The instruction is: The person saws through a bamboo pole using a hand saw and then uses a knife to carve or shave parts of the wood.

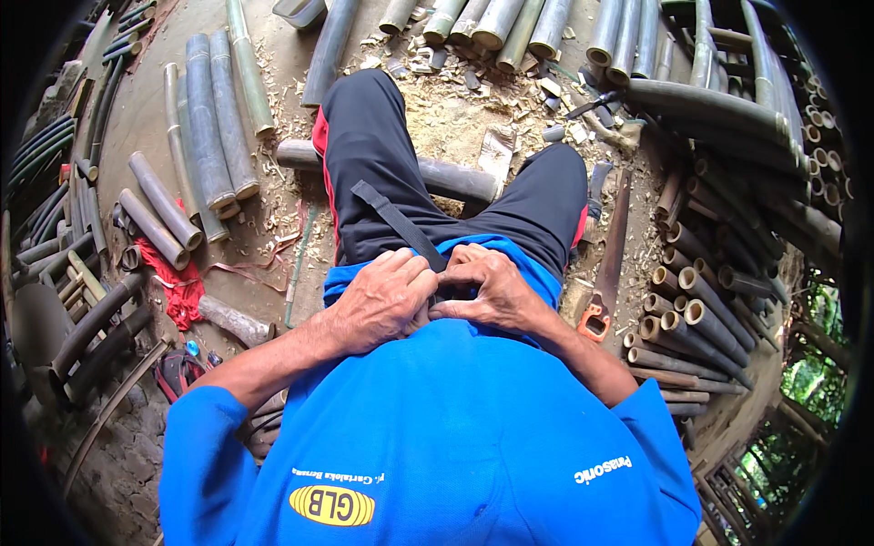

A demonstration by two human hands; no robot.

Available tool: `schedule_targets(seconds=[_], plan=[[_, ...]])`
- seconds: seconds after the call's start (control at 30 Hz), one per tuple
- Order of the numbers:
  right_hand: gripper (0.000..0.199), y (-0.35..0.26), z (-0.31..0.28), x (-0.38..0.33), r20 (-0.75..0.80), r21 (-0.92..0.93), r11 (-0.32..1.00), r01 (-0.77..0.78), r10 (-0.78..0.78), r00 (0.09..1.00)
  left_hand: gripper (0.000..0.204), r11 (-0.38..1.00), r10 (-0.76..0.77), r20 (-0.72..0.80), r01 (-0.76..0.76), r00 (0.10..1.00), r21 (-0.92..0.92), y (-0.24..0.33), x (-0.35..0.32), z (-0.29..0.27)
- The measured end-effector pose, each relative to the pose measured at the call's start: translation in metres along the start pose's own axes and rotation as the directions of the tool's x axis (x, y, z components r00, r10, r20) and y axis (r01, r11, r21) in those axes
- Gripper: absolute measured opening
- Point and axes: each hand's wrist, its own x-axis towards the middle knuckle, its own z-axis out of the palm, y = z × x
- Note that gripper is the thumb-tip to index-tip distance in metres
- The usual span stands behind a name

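At my waist a black strap (393, 218) runs out from between my hands, its loose end lying over my left thigh. My left hand (387, 300) is closed, fingers curled in at the blue shirt's hem beside the strap. Thumb and fingers of my right hand (489, 286) pinch around the strap where it meets my waist. A small dark part shows between right thumb and forefinger; whether it is a buckle I cannot make out. The two hands almost touch. Beyond them my dark trousers (373, 155) cover both bent legs.
A thick bamboo pole (455, 180) lies crosswise under my legs. To the right rest a handsaw (610, 255) with an orange handle and stacked bamboo tubes (701, 318). Cut bamboo lengths (208, 127) and a red cloth (182, 291) lie left. Wood shavings (446, 118) litter the ground ahead.
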Motion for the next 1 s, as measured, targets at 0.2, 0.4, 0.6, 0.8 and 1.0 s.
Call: schedule_targets(seconds=[0.2,0.4,0.6,0.8,1.0], plan=[[0.034,0.006,0.011,-0.009,-0.101,-0.090,0.995,0.051,-0.060,0.993,0.023,0.993,-0.116,-0.095,0.113,0.989,-0.037,0.001,-0.007,0.005],[0.033,0.016,0.008,-0.007,-0.043,0.056,0.998,-0.009,0.012,0.999,0.021,0.915,-0.260,0.010,0.249,0.966,-0.316,0.004,0.006,-0.022],[0.030,0.018,0.006,-0.002,-0.021,0.028,0.999,-0.021,0.022,1.000,0.017,0.988,0.025,0.225,0.011,0.974,-0.154,-0.008,0.025,-0.028],[0.029,0.014,0.012,-0.003,-0.037,0.114,0.991,-0.077,0.082,0.996,0.007,0.873,-0.433,-0.142,0.375,0.890,-0.311,0.012,-0.002,0.001],[0.039,0.010,0.002,-0.005,0.010,0.162,0.984,-0.079,0.078,0.997,0.008,0.696,-0.482,0.091,0.444,0.871,-0.564,0.010,0.004,-0.029]])
